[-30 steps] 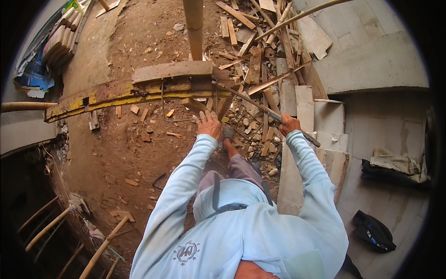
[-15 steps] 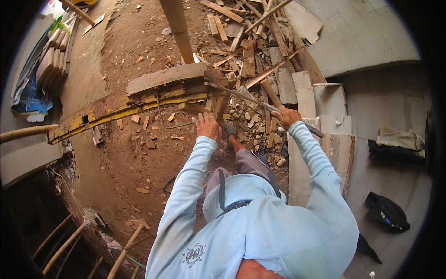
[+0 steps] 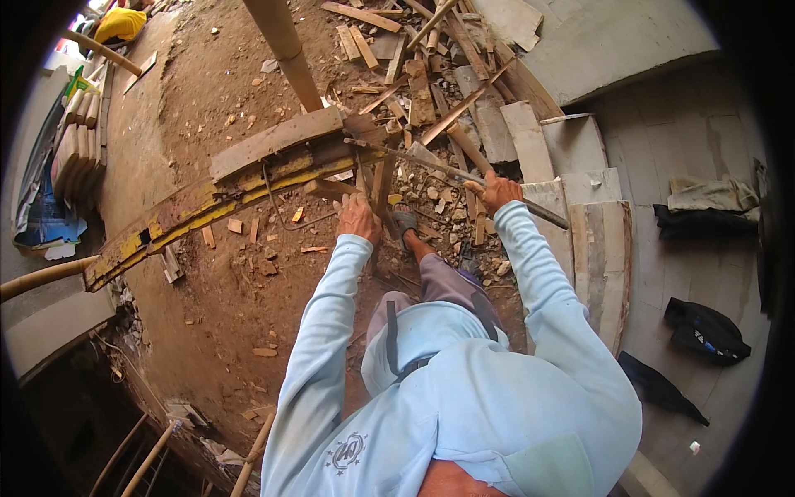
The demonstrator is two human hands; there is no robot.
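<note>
My right hand [image 3: 499, 192] is wrapped round a long, straight metal bar [image 3: 431, 169]. The bar slants up and left, its far end over a rusty yellow steel beam [image 3: 186, 218]. My left hand [image 3: 358, 219] has its fingers curled at the end of a thin bent metal rod [image 3: 286, 222], beside a short wooden block [image 3: 330, 189]. That rod makes squared bends and runs up against the beam; its end at my palm is hidden. A wooden board [image 3: 273, 145] lies along the top of the beam.
Wood scraps [image 3: 422, 95] and rubble cover the ground ahead. A bamboo pole [image 3: 286, 54] stands beyond the beam. Pale boards [image 3: 600, 265] lie at right, near dark cloth items [image 3: 706, 330]. At lower left is a dark drop with bamboo poles [image 3: 151, 460]. Filled sacks [image 3: 76, 157] are stacked at far left.
The view has shifted slightly, so the surroundings sit farther left and higher. Both hands keep their holds, and the bar and bent rod stay nearly in the same place against the beam.
</note>
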